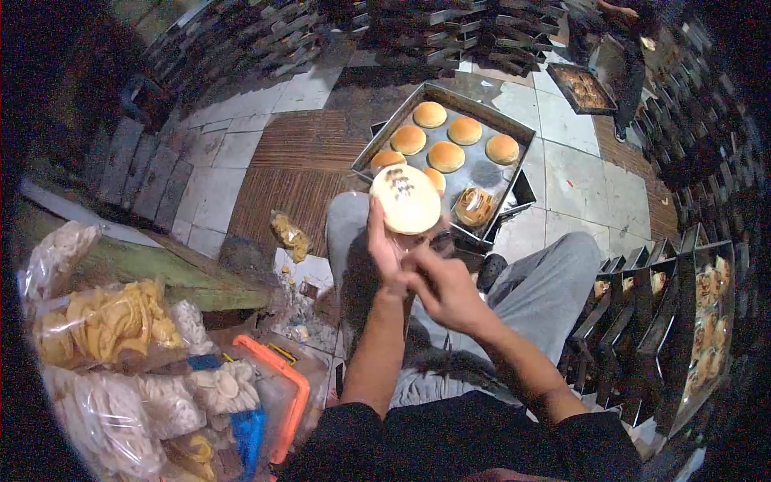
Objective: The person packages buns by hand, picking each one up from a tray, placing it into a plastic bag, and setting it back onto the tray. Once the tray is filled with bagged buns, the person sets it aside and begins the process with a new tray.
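Note:
My left hand (384,251) is closed around the lower edge of a round bun (406,201). The face turned up is pale and cream-coloured, with a patch of dark marks near its top. Close by, beside the left wrist, my right hand (444,287) has its fingers curled in, slightly blurred; whatever they may grip is hidden. Beyond the hands a metal tray (524,138) holds several golden-brown buns (446,157). In its near right corner sits a bun in clear wrapping with brown markings (474,206).
At left, bags of yellow filling (104,325) and whitish bags (100,418) lie beside an orange plastic frame (293,394). A small bag (290,235) is on the tiled floor. Stacked trays (642,313) stand at right. Another person (618,72) is near a filled tray (582,87).

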